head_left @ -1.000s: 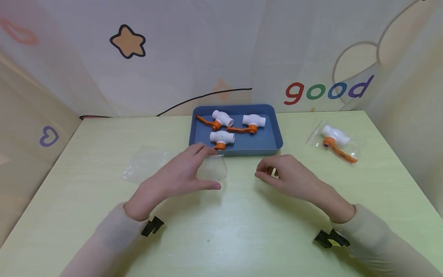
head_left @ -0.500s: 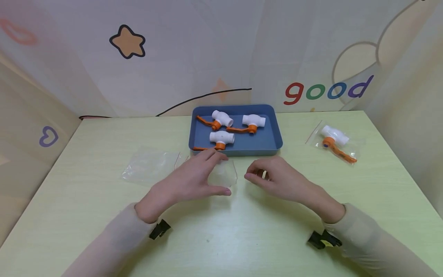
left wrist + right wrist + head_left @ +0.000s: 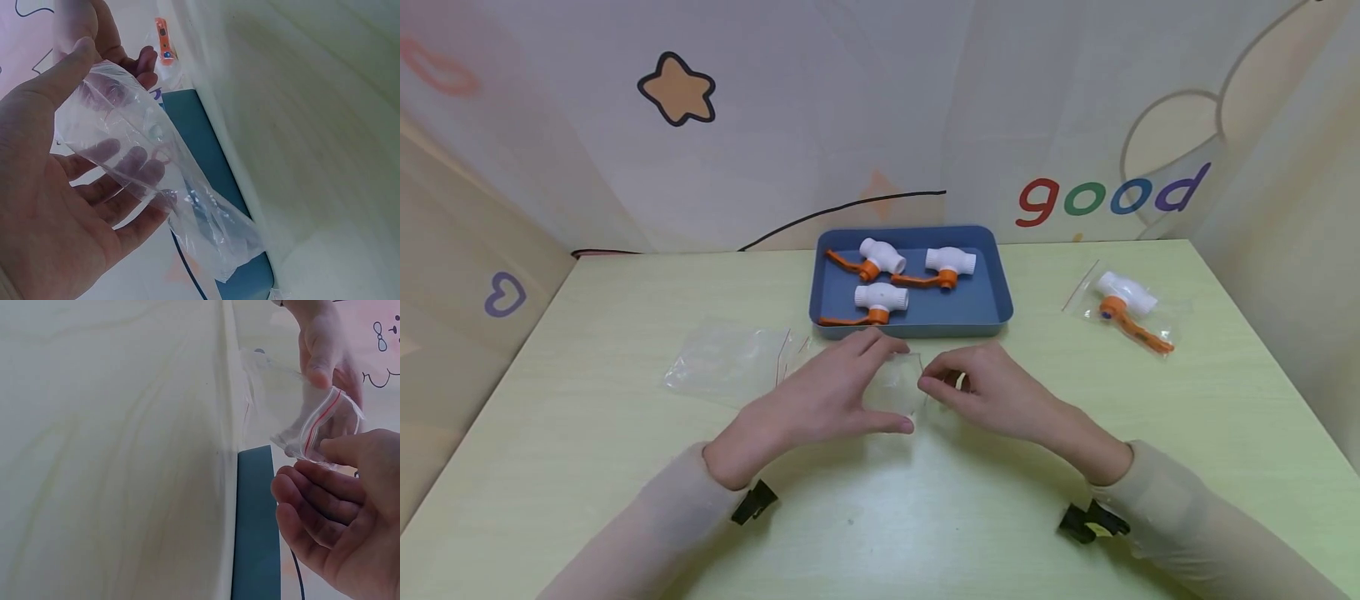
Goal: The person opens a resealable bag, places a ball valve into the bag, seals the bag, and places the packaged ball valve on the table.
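A clear zip-lock bag (image 3: 891, 387) with a red seal line is held up off the table between the two hands. My left hand (image 3: 823, 392) holds it, thumb at the near edge and fingers at the far edge; the bag crosses in front of the fingers in the left wrist view. My right hand (image 3: 992, 387) pinches the bag's mouth beside the seal with thumb and fingertips. Nothing shows inside the bag (image 3: 156, 150). Just behind the hands, a blue tray (image 3: 955, 312) bears white ball valves (image 3: 882, 297) with orange handles.
More clear zip-lock bags (image 3: 722, 358) lie flat on the table to the left, partly behind the left hand. At the right lies a bagged ball valve (image 3: 1126, 293). A printed curtain (image 3: 850, 108) hangs behind the table.
The left hand has moved right and slightly nearer with the bag. The right hand has moved left, and its fingertips now meet the bag's mouth. The tray and valves have not moved.
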A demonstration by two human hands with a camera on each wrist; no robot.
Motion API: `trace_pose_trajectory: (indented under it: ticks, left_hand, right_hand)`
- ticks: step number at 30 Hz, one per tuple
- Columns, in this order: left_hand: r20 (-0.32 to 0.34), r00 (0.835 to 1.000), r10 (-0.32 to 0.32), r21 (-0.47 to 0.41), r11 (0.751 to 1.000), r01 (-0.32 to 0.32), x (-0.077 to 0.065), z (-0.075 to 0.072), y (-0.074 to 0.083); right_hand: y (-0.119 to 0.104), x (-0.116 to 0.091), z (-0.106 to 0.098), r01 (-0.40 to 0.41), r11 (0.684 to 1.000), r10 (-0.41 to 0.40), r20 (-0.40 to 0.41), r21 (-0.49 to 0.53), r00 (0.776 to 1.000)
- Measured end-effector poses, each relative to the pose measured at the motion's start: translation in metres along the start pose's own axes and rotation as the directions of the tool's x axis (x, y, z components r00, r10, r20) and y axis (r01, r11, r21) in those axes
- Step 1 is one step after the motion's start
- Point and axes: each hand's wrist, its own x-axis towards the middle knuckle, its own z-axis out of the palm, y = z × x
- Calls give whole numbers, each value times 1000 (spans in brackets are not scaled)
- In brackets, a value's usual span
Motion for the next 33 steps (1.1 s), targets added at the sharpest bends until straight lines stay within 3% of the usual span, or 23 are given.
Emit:
trace_pose_trajectory:
  ticks: [4,17,23,33]
  left_hand:
    - [1,1000,15,6,1000,-15,0,1,1]
    - [79,996,-44,27,999,42,0,2,2]
    - [83,994,-65,64,996,60,-3,2,-5]
    - [77,996,-52,77,996,46,-6,2,-10]
  right_hand:
    - [1,1,2,-9,1000,9,-3,3,1000]
    - [0,0,2,-83,992,86,-25,98,996]
    - [1,-1,1,-108,987,112,-29,121,993]
    - [6,0,3,-76,990,87,-94,116,992]
